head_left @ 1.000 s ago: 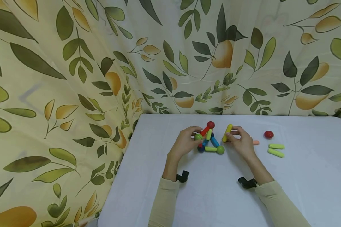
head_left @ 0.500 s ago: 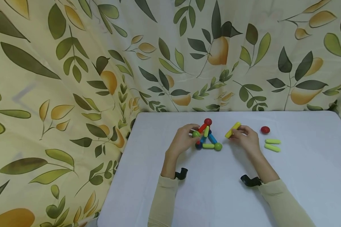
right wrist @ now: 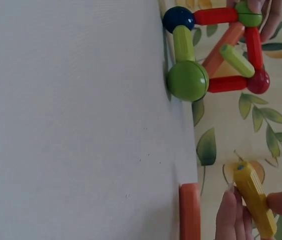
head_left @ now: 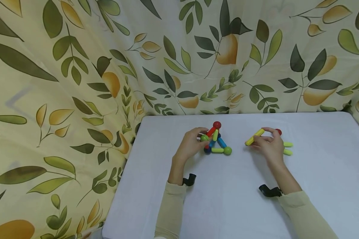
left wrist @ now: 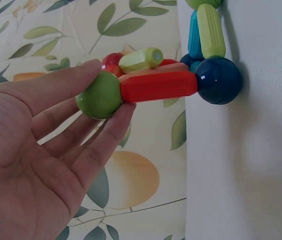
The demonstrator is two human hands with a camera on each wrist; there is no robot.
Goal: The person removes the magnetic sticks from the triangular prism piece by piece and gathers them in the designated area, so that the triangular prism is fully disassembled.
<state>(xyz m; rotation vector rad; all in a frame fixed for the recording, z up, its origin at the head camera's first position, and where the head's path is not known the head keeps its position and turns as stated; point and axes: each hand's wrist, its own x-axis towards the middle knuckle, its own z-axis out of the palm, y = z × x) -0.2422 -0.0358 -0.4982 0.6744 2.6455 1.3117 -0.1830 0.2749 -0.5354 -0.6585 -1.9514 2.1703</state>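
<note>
My left hand (head_left: pixel 189 144) pinches a green ball (left wrist: pixel 100 95) at one corner of a frame built from coloured sticks and balls. From that ball a red stick (left wrist: pixel 158 86) runs to a dark blue ball (left wrist: pixel 219 80) on the table. A red ball (head_left: pixel 216 125) tops the frame, and a light green stick (right wrist: pixel 236 60) slants out from it. Another green ball (head_left: pixel 227 150) forms the frame's right corner. To the right of the frame, my right hand (head_left: pixel 270 147) holds a yellow stick (right wrist: pixel 254 197) between thumb and fingers, raised off the table and tilted.
Two light green sticks (head_left: pixel 288 144) and a loose red ball (head_left: pixel 278 131) lie partly hidden behind my right hand. An orange stick (right wrist: pixel 189 212) rests on the white table (head_left: pixel 227 199) near that hand. A leaf-patterned curtain (head_left: pixel 167 66) hangs behind the table.
My right hand has moved to the right, away from the frame, with the yellow stick tipping further over. It now covers part of the loose pieces. My left hand keeps its hold on the green ball.
</note>
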